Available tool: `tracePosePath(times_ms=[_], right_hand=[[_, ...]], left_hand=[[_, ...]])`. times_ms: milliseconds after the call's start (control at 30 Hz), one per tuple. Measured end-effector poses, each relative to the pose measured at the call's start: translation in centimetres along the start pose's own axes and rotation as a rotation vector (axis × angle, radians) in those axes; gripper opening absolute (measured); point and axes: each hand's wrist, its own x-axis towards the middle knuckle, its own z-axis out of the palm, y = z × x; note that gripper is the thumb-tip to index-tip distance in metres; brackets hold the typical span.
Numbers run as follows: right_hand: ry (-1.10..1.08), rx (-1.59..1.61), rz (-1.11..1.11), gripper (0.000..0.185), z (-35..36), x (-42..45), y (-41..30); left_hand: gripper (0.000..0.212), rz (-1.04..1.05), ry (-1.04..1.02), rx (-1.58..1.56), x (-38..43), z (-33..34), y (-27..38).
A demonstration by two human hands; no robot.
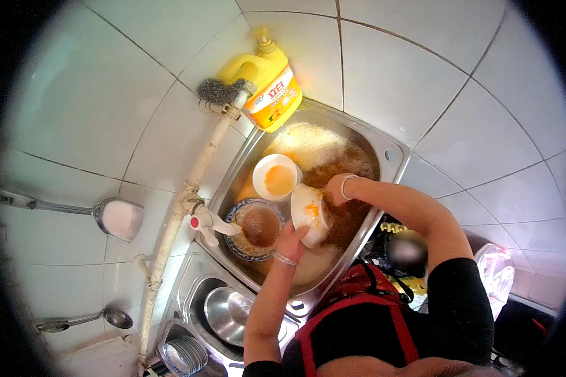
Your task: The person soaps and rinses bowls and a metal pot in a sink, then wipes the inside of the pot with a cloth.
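Note:
My left hand point(293, 241) grips the rim of a white bowl point(310, 214), thumb on the outside. The bowl is tilted on its side over the brown, foamy water in a metal sink point(390, 169), with orange residue on its outer wall. At the bowl's other side is my right hand point(338, 189), its fingers low by the water and mostly hidden, so I cannot tell what they hold. Touching or very near the tilted bowl is another white bowl point(277, 176) with cloudy orange liquid inside. A larger blue-patterned bowl point(254, 229) holds brownish liquid beneath the tap point(217, 225).
A yellow detergent jug point(269, 89) stands at the sink's far corner, by a dark scouring pad point(221, 90) on the pipe point(205, 153). The second basin holds a metal bowl point(228, 313). Stacked plates point(186, 356) stand nearby. A spatula point(120, 219) and ladle point(118, 318) hang on the left.

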Motion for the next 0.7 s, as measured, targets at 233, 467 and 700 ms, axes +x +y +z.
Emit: tracePosePath(times_ms=[233, 467, 700], right_hand=[[1.346, 0.087, -0.187, 0.041, 3.7, -4.7, -7.9], [0.448, 1.746, -0.242, 0.046, -0.5, -1.7, 0.2], [0.415, 2.557, 0.053, 0.045, 1.7, -1.3, -5.6]], left_hand=[[0.039, 0.098, 0.019, -0.351, 1.2, 1.7, -0.4], [0.045, 0.146, -0.020, 0.149, -1.1, 2.2, 4.3], [0.043, 0.394, 0.167, -0.023, 1.1, 3.5, 3.1]])
